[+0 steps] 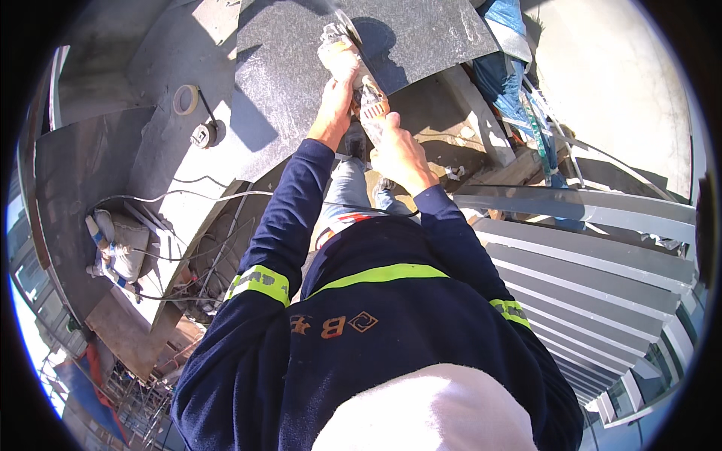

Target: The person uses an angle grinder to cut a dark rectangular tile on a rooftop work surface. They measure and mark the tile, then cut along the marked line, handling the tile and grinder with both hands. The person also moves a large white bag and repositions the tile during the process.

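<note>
L hand (340, 79) is closed round the front of a grinder (373, 105), near its head; R hand (398, 154) is closed round the rear end, thumb along the top. Fingers beneath the tool are hidden on both, so their exact grip is hard to tell. Grinder is over a big grey sheet (436, 45), top centre, tilted w/ its head away from the wearer. Disc (347, 26) is thin & edge-on, close to the pic's top edge; can't tell if it touches the sheet. Pale haze by the disc blurs that spot, & the sheet's far side is cut off.

Pose: both arms reach fwd, elbows slightly bent. L forearm slants up & right, R forearm up & left; L hand is farther out, wrists apart. Navy sleeves w/ yellow bands; white cap (429, 413) covers bottom centre.

Edges: sheet's near edge runs diagonally, lower left to upper right, w/ a dark gap & beams (477, 113) below it. Wearer's legs (347, 188) are partly hidden. Bare sheet lies L & R of the grinder, a dark shadow on the R. Tape roll (177, 100) & tape measure (201, 136) sit near each other, L of the sheet. Blue tarp (500, 86) is just past its R corner. Thin cable (252, 193) crosses behind the L arm; grey metal slats (587, 259) fill lower R.
</note>
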`<state>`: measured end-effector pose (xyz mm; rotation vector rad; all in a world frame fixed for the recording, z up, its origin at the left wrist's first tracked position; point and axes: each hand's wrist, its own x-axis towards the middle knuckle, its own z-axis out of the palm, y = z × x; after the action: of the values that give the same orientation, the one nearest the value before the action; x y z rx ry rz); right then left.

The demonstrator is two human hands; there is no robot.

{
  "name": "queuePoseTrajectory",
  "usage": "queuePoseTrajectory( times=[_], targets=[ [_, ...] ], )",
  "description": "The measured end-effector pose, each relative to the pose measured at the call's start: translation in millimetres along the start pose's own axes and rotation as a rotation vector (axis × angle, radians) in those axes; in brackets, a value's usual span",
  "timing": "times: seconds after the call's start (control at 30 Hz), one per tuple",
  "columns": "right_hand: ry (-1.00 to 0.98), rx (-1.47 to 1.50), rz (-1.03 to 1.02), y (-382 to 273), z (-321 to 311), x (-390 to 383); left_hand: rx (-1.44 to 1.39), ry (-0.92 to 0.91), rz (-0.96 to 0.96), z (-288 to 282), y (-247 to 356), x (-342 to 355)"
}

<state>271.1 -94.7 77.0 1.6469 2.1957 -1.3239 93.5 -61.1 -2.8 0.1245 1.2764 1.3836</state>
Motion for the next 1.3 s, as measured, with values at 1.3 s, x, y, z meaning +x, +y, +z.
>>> queuePoseTrajectory(
  times=[1.3],
  targets=[
    [0.022, -0.011, -0.041, -4, -5, 19, 0.103, 0.017, -0.057, -4, 17, 20]
  ],
)
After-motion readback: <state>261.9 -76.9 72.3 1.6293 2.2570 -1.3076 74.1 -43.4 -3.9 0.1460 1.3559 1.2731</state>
